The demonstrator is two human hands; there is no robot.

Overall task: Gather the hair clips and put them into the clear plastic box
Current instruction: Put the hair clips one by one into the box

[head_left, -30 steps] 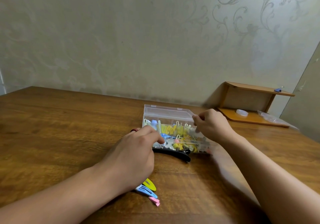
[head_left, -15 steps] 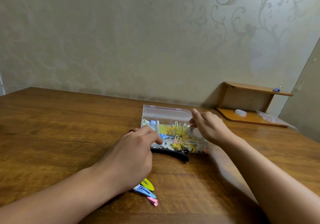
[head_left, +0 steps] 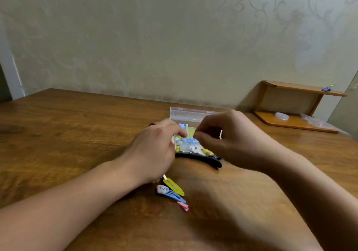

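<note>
The clear plastic box [head_left: 187, 114] stands open mid-table, lid raised at the back, with several yellow, blue and white hair clips inside. My left hand [head_left: 153, 151] holds the box's left front corner. My right hand [head_left: 229, 137] hovers over the box with curled fingers, thumb and forefinger pinched together. A small white piece shows inside its curl. A long black clip [head_left: 205, 158] lies against the box's front. Nearer me lie a yellow snap clip [head_left: 174, 187], a blue clip with a white charm [head_left: 171, 193] and a pink clip [head_left: 183, 206].
A small wooden shelf [head_left: 302, 91] stands at the back right against the wall, with a blue binder clip [head_left: 327, 89] on top and a white disc [head_left: 282, 116] and a clear bag [head_left: 315, 122] on its base. The wooden table [head_left: 67, 134] spreads to the left.
My right hand has moved left from the box's right far corner to above its middle and now hides much of it. My left hand stays at the left front corner.
</note>
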